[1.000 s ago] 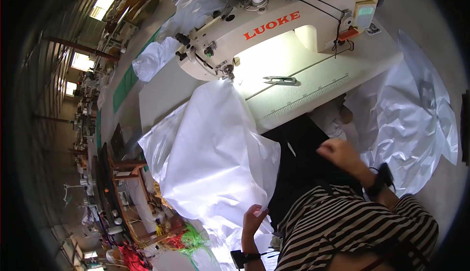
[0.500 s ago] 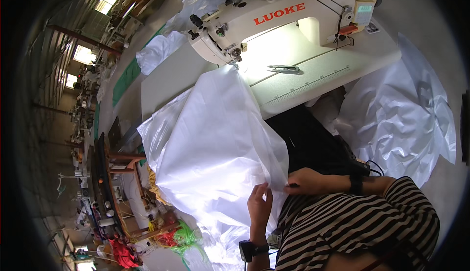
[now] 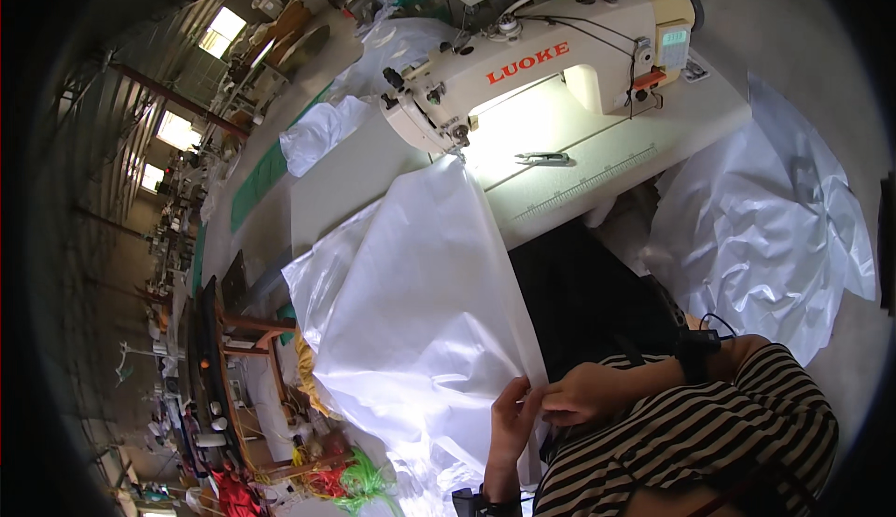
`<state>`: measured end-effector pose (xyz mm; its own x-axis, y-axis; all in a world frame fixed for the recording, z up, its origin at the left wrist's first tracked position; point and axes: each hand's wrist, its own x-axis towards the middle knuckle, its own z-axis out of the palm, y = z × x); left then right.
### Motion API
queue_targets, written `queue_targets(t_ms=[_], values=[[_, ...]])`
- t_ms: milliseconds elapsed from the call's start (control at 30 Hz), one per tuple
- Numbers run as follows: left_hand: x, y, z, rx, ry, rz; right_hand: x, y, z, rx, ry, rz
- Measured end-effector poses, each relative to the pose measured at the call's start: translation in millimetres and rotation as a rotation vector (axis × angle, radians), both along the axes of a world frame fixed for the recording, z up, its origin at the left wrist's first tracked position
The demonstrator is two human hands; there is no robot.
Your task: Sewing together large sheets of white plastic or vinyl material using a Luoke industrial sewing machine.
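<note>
The person wears a top with narrow black and white horizontal stripes (image 3: 691, 442), its fabric covering the shoulder and upper arm on the right side and running down toward the lower edge of the view. A black band with a small dark block and a thin looping cable (image 3: 698, 342) sits at the right wrist, and a second black band (image 3: 478, 500) wraps the left wrist at the bottom edge. The left hand (image 3: 511, 421) and the right hand (image 3: 586, 393) are bare, without gloves or rings that can be made out.
</note>
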<state>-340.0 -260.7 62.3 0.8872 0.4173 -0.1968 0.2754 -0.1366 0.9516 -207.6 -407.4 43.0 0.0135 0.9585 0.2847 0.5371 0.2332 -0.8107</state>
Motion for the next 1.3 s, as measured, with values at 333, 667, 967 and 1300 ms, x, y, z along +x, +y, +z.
queue_targets(t_ms=[333, 667, 967, 1300], values=[[39.6, 6.8, 18.9, 1.006, -0.26, -0.273, 48.5, 84.1, -36.8, -0.071, 0.641, -0.323], [67.6, 38.0, 12.8, 0.987, -0.274, -0.489, 105.5, 135.5, -12.0, -0.549, -0.697, -0.834], [137.5, 76.5, 2.5, 1.049, -0.175, -0.413, 138.2, 151.4, -24.1, -0.403, -0.489, -0.896], [215.1, 107.1, 1.5, 1.119, -0.076, -0.34, 217.3, 201.8, -30.2, -0.443, -0.65, -0.913]])
